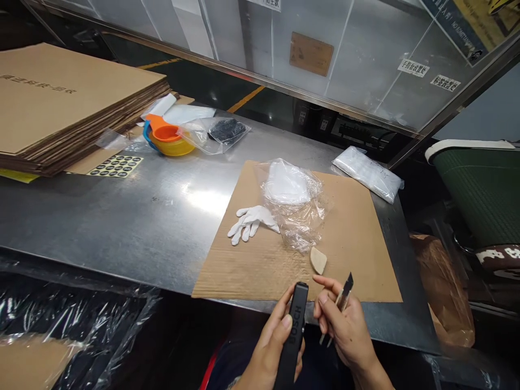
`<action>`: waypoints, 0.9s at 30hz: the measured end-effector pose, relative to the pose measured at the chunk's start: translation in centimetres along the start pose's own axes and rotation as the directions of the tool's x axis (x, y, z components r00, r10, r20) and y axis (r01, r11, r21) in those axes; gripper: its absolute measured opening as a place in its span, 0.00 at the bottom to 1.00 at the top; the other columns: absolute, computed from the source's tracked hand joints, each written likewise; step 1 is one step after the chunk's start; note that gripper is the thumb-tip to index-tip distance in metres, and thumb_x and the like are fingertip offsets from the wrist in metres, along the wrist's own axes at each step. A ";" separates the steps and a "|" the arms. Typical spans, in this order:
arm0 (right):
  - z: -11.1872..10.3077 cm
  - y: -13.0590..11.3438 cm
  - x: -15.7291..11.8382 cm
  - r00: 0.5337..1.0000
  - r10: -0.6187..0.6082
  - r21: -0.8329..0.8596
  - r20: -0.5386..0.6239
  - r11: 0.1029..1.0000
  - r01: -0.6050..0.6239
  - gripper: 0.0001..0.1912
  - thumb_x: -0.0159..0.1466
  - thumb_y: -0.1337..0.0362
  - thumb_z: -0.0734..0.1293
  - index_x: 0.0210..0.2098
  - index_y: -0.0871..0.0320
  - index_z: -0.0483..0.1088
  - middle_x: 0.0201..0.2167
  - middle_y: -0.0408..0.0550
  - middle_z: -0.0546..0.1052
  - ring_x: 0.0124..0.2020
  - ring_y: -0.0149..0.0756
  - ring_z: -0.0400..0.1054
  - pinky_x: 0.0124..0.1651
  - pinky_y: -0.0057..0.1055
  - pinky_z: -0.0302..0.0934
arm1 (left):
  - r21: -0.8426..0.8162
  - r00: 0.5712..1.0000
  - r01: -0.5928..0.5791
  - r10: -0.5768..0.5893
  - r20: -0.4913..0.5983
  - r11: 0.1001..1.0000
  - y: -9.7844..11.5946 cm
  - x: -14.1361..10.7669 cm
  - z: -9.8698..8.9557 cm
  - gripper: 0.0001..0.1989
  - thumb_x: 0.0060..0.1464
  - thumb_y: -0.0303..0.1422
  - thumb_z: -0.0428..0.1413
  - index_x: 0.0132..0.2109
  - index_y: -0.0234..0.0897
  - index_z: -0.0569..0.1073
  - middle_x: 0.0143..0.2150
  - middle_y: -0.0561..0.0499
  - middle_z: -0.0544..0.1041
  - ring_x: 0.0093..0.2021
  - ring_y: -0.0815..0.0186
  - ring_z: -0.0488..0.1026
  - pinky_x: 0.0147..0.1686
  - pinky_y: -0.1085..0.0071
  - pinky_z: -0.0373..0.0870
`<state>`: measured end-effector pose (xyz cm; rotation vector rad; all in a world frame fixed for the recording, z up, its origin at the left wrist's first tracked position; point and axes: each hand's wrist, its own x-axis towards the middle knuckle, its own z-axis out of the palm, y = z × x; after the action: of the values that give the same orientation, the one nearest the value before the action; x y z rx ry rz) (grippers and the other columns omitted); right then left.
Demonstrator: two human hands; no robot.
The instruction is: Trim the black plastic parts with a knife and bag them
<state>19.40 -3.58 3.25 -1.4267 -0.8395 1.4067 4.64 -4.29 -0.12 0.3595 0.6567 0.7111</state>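
Observation:
My left hand (270, 344) is wrapped round a long black tool part (294, 333) marked BOSCH, held upright near the table's front edge. My right hand (345, 325) grips a slim utility knife (344, 295), its dark slanted blade tip pointing up; the rest runs down behind the fingers. The index finger reaches toward the black part, and a small gap separates them. Just beyond my right hand, a beige wedge-shaped pad (318, 260) lies on a cardboard sheet (353, 233). A white glove (252, 222) and a clear plastic bag with white material (288, 187) lie farther back.
A metal table (174, 216) carries stacked cardboard (81, 103) at left, a sticker sheet (117, 166), orange and yellow scoops (173, 142), and a bag with a black item (227, 130). A white plastic packet (368, 172) lies right. A green chair (479, 195) stands beyond.

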 end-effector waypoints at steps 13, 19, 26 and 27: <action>0.4 0.6 -1.1 0.756 -0.610 -0.479 0.236 0.604 0.637 0.24 0.60 0.76 0.62 0.53 0.51 0.67 0.29 0.48 0.72 0.28 0.33 0.70 0.28 0.28 0.65 | -0.013 0.992 0.097 -0.095 0.077 0.995 0.0 0.5 0.1 0.39 0.53 0.52 0.45 0.64 0.37 0.41 0.18 0.54 0.68 0.14 0.73 0.60 0.15 0.78 0.59; 0.7 1.5 -2.3 0.862 -0.456 -0.243 0.222 0.830 0.502 0.15 0.62 0.72 0.62 0.43 0.49 0.73 0.34 0.46 0.66 0.18 0.25 0.70 0.16 0.20 0.64 | -0.062 0.984 0.109 -0.099 0.149 0.992 -0.4 1.3 0.1 0.27 0.51 0.52 0.47 0.49 0.37 0.62 0.16 0.55 0.67 0.11 0.72 0.61 0.11 0.80 0.55; 0.0 0.1 -2.0 0.883 -0.459 -0.158 0.102 0.868 0.470 0.08 0.62 0.66 0.63 0.36 0.52 0.73 0.33 0.47 0.69 0.24 0.33 0.73 0.24 0.29 0.69 | -0.012 0.980 0.138 -0.135 0.148 0.990 0.7 1.2 0.6 0.26 0.55 0.51 0.42 0.36 0.31 0.70 0.20 0.48 0.72 0.19 0.68 0.69 0.22 0.75 0.64; -0.2 0.0 -1.8 0.880 -0.468 -0.195 0.084 0.858 0.475 0.07 0.62 0.66 0.63 0.36 0.52 0.73 0.33 0.47 0.69 0.25 0.33 0.72 0.25 0.30 0.69 | 0.008 0.979 0.133 -0.132 0.152 0.991 0.8 1.2 0.6 0.27 0.55 0.51 0.42 0.36 0.30 0.71 0.21 0.47 0.73 0.21 0.67 0.69 0.23 0.74 0.64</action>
<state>19.42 -5.29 3.91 -1.2361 -1.2932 0.9865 5.36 -2.92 0.22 0.3606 0.5293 0.5512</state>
